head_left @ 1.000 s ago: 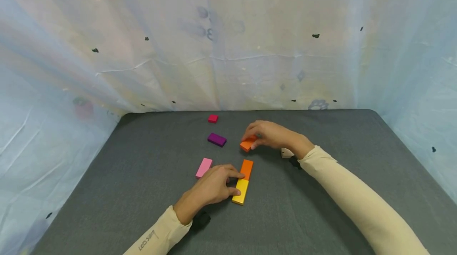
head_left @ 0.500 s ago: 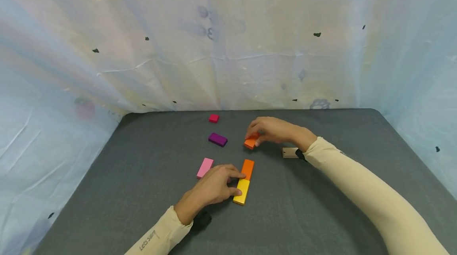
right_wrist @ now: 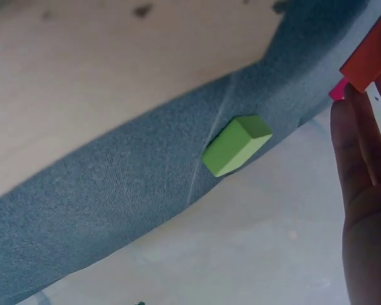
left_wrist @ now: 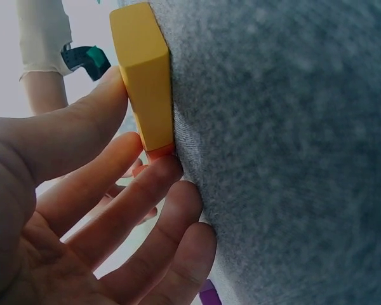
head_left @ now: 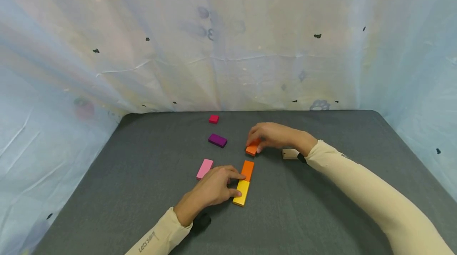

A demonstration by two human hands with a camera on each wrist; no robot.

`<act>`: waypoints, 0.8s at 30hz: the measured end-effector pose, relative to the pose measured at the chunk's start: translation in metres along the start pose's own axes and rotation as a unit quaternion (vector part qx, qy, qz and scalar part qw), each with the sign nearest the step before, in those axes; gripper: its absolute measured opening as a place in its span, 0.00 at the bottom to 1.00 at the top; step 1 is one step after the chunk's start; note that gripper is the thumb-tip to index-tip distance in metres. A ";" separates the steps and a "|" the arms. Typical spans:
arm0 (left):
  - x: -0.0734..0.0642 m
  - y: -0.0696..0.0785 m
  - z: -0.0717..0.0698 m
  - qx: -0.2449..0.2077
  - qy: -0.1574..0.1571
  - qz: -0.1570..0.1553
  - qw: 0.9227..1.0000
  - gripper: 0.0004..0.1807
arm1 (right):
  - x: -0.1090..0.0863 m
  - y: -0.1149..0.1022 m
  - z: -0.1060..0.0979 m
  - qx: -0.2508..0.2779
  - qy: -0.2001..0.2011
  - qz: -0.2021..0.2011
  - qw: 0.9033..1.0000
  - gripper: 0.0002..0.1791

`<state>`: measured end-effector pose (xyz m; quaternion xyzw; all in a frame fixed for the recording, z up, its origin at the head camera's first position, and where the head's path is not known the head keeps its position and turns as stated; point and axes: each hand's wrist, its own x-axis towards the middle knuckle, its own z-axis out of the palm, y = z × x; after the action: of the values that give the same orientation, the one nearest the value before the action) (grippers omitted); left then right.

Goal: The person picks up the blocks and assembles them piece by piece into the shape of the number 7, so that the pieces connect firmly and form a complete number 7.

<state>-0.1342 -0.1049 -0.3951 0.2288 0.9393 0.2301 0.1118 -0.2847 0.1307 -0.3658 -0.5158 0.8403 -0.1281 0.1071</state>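
In the head view my left hand (head_left: 216, 185) rests over a yellow block (head_left: 240, 196) and an orange block (head_left: 248, 169) laid end to end. The thumb touches the yellow block, and the index fingertip lies near the joint. The left wrist view shows the yellow block upper centre, thumb on one face, middle fingertip against the low edge by the joint. Beyond the orange block's far end, my right hand (head_left: 271, 135) pinches a red-orange block (head_left: 251, 149) between thumb and fingers; its rear part is hidden by the hand.
A pink block (head_left: 204, 168) lies left, partly behind my left hand. Farther off are a purple block (head_left: 217, 140) and a small red block (head_left: 214, 119). A pale wooden block (head_left: 290, 154) sits under my right wrist. The right wrist view shows a green block (right_wrist: 235, 146).
My right hand has shifted slightly right with the red-orange block, then come closer to the row. The left hand has stayed on the yellow and orange blocks.
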 end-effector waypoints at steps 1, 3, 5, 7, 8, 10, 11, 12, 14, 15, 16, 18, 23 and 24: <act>0.000 0.000 0.000 0.000 0.000 0.000 1.000 0.24 | 0.000 -0.001 0.001 -0.001 -0.003 -0.001 1.000 0.19; -0.001 0.000 0.000 -0.002 0.002 0.002 1.000 0.24 | 0.001 -0.002 0.002 -0.002 -0.009 -0.003 1.000 0.18; -0.001 0.000 0.000 -0.003 0.003 0.003 1.000 0.24 | 0.001 -0.003 0.003 -0.002 -0.012 -0.009 1.000 0.18; -0.001 0.000 0.000 -0.004 0.003 0.002 1.000 0.24 | 0.002 -0.004 0.005 -0.001 -0.013 -0.013 1.000 0.18; -0.002 0.000 0.000 -0.004 0.003 0.001 1.000 0.24 | 0.001 -0.004 0.005 -0.002 -0.014 -0.014 1.000 0.18; -0.002 0.000 0.000 -0.004 0.003 0.000 1.000 0.24 | 0.001 -0.005 0.006 -0.002 -0.016 -0.016 1.000 0.18; -0.002 0.000 0.000 -0.004 0.003 -0.001 1.000 0.24 | 0.000 -0.005 0.006 -0.002 -0.016 -0.017 1.000 0.18; -0.002 0.000 0.000 -0.004 0.003 -0.001 1.000 0.24 | 0.000 -0.005 0.006 0.000 -0.016 -0.015 1.000 0.18; -0.002 0.000 0.000 -0.006 0.003 0.000 1.000 0.24 | 0.000 -0.006 0.006 -0.001 -0.014 -0.020 1.000 0.18; -0.002 0.000 0.000 -0.006 0.004 0.001 1.000 0.24 | 0.000 -0.006 0.006 0.000 -0.012 -0.023 1.000 0.18; -0.002 0.000 0.000 -0.008 0.005 0.002 1.000 0.24 | 0.000 -0.006 0.006 0.000 -0.010 -0.026 1.000 0.18; -0.002 0.000 0.000 -0.011 0.007 0.005 1.000 0.24 | 0.000 -0.007 0.007 0.003 -0.008 -0.031 0.999 0.18; -0.002 0.000 0.000 -0.009 0.012 0.015 1.000 0.24 | 0.000 -0.007 0.008 0.010 -0.007 -0.037 0.999 0.19; -0.002 0.000 0.000 -0.007 0.012 0.016 1.000 0.24 | 0.000 -0.007 0.009 0.011 -0.008 -0.036 0.999 0.19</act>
<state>-0.1322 -0.1053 -0.3950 0.2399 0.9353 0.2407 0.0982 -0.2762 0.1265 -0.3716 -0.5459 0.8186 -0.1371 0.1146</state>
